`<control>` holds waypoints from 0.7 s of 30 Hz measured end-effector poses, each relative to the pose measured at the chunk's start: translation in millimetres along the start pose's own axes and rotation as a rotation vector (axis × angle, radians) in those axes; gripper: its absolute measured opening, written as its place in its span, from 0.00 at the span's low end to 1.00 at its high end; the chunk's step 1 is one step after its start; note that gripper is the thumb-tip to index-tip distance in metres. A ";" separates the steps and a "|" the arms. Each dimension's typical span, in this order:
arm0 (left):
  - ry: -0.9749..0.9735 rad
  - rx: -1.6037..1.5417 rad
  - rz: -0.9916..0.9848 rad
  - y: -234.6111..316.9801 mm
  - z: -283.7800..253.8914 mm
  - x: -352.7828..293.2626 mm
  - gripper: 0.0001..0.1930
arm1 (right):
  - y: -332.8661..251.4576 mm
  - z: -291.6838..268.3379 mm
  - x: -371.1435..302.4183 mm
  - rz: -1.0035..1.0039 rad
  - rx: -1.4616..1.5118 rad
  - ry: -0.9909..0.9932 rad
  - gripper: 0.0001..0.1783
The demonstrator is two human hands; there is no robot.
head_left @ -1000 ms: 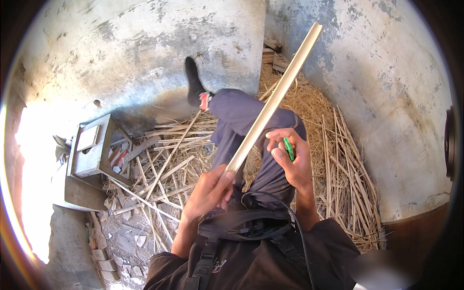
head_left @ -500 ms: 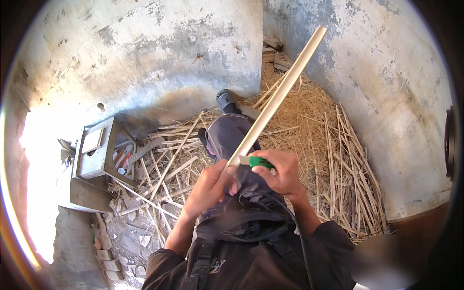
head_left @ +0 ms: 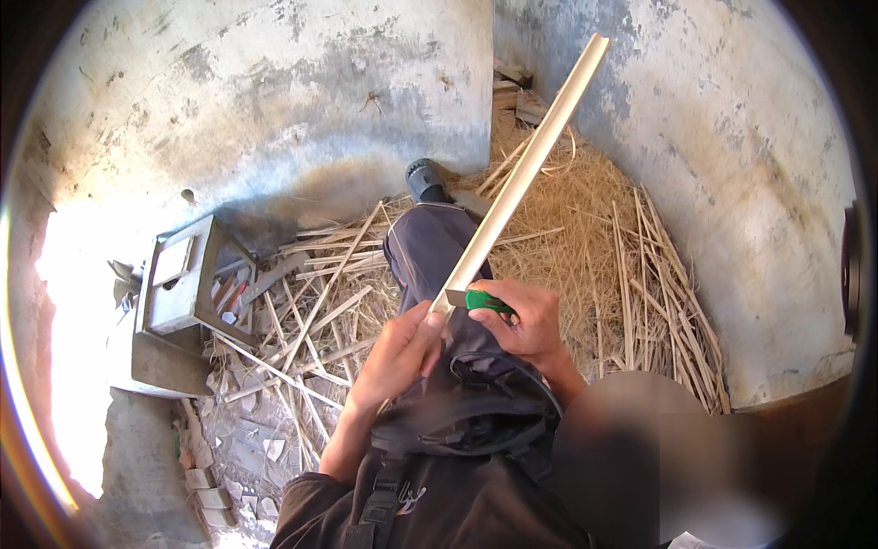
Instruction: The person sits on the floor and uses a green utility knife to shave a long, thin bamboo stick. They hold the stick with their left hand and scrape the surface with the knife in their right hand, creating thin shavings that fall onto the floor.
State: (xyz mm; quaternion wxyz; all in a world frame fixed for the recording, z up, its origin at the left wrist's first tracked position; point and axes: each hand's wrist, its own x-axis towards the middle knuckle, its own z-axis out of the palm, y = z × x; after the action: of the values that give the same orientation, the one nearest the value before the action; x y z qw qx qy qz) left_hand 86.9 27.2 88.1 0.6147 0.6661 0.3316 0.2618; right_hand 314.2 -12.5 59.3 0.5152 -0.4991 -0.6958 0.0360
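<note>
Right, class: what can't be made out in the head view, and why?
All in the head view:
Near end of the split bamboo strip: covered by the left hand.
Rear of the green utility knife: inside the right hand.
Right sleeve: behind a blurred patch.
Items inside the wooden stand: too small to name.

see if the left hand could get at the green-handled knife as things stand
Probably not freely: the left hand is close, but it holds the pale strip, and the right hand grips the green-handled knife.
</note>
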 end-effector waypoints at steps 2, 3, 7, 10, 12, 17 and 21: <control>0.039 0.028 0.044 -6.0 2.0 -2.1 0.21 | -2.5 1.0 -2.7 -0.002 -0.011 -0.010 0.17; 0.059 0.044 0.067 -8.2 2.5 -3.8 0.21 | -2.8 2.4 -5.4 0.000 -0.001 -0.004 0.17; 0.051 0.074 0.046 -6.6 4.5 -10.4 0.22 | -3.2 3.8 -14.2 0.008 0.005 -0.012 0.17; 0.030 0.076 0.022 -1.8 4.6 -13.6 0.23 | -4.7 2.6 -14.7 0.003 -0.011 -0.025 0.17; 0.030 0.063 0.017 -1.5 4.4 -15.3 0.22 | -5.9 2.6 -13.8 -0.001 -0.013 -0.024 0.17; 0.040 -0.020 -0.003 -4.5 2.8 -19.3 0.19 | -7.7 3.8 -13.3 -0.004 -0.020 -0.018 0.17; 0.058 -0.049 -0.005 -5.3 3.7 -19.2 0.19 | -9.0 3.1 -12.8 -0.006 -0.025 -0.030 0.17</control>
State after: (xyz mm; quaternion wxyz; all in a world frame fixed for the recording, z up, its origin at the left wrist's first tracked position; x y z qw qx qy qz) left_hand 76.8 10.4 83.5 0.6217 0.6421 0.3443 0.2876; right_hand 305.5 -24.9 54.3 0.4984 -0.5030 -0.7054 0.0333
